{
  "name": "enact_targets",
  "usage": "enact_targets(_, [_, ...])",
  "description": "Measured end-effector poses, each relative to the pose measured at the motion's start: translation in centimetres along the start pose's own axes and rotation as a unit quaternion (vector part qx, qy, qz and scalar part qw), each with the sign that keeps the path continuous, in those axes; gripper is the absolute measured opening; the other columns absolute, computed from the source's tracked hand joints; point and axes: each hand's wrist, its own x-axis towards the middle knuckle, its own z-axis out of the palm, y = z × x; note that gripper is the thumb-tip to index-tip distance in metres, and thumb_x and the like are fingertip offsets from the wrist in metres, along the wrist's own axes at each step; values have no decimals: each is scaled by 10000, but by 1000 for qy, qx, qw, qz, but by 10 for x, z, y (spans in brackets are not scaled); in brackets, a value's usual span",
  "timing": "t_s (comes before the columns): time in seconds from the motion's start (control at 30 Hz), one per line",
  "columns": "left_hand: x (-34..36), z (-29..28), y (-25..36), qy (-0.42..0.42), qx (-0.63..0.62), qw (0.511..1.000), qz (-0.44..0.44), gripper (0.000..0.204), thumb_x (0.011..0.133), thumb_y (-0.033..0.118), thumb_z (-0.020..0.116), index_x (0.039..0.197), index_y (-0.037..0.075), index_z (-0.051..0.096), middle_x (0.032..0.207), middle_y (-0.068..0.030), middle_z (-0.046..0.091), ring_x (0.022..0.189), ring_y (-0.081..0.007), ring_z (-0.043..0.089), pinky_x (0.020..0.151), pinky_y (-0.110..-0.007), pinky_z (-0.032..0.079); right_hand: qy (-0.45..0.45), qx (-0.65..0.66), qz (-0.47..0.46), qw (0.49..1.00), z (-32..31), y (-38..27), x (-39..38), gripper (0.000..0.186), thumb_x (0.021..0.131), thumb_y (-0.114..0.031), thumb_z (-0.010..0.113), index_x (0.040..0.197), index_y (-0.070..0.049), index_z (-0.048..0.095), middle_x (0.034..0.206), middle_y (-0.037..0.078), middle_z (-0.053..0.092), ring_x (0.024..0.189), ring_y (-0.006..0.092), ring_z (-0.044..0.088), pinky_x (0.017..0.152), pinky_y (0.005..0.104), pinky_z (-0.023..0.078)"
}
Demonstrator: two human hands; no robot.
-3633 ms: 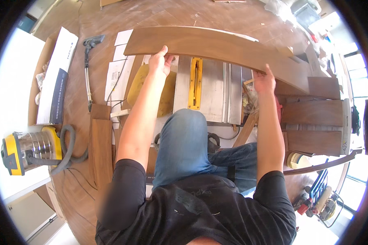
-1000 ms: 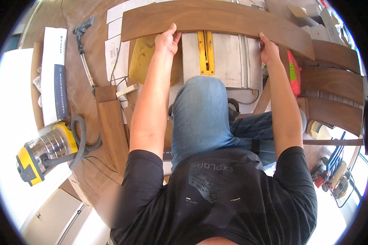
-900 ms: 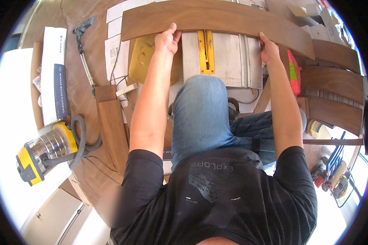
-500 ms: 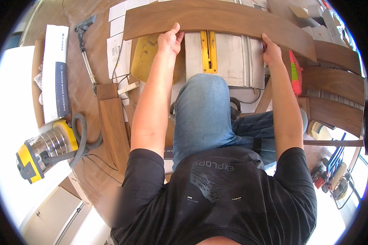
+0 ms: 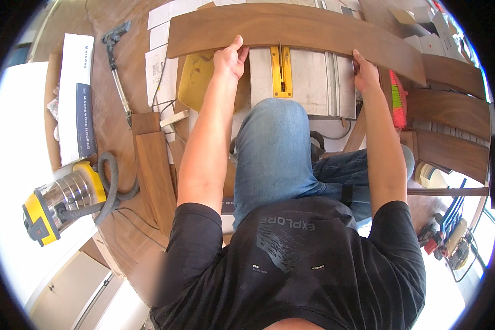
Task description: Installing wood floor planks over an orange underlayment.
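Note:
A long brown wood floorboard [image 5: 297, 26] lies crosswise over the grey metal table of a table saw [image 5: 309, 77]. My left hand [image 5: 231, 58] grips its near edge left of the yellow blade insert [image 5: 282, 74], thumb on top and fingers beneath. My right hand [image 5: 364, 71] pinches the same edge farther right, just beyond the metal rail; its fingers are partly hidden under the board. The tip of a thin blade shows at the board's near edge, above the insert's slot.
Loose floorboards [image 5: 155, 165] lie at the left, and more boards [image 5: 451, 113] at the right. A yellow vacuum cleaner [image 5: 66, 201] with its grey hose stands left, near a flooring carton [image 5: 76, 104]. A yellow bin [image 5: 195, 82] sits beside the saw. Cords run over the floor.
The floorboard has shifted slightly toward me, with both hands still on its near edge. Nothing was let go.

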Motion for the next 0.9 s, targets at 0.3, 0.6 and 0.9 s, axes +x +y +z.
enact_targets(0.3, [-9,-3,-3,15,-17,1000,4,317,943,29,713,1229,18,576,1195,-100,638,1081,-212,628,951,-358,566,-1,-34,2,999,-4,-1,-10,234,905,-110,783,1114,-135,680,944,-36,664,750,123,568,684,292,464])
enact_targets(0.6, [-16,-12,-8,2,-23,1000,10,325,940,42,721,1232,39,578,1182,-93,650,1069,-203,640,935,-366,565,6,-28,26,999,-10,1,-20,370,882,-52,780,1225,-92,646,1076,22,693,862,161,637,743,314,478])
enact_targets(0.9, [-34,-13,-9,15,-10,1000,-7,315,955,60,707,1242,35,580,1187,-85,658,1067,-201,646,945,-359,564,7,-19,33,999,-14,1,-39,409,894,-47,768,1272,-94,622,1187,33,680,1031,185,646,840,350,515])
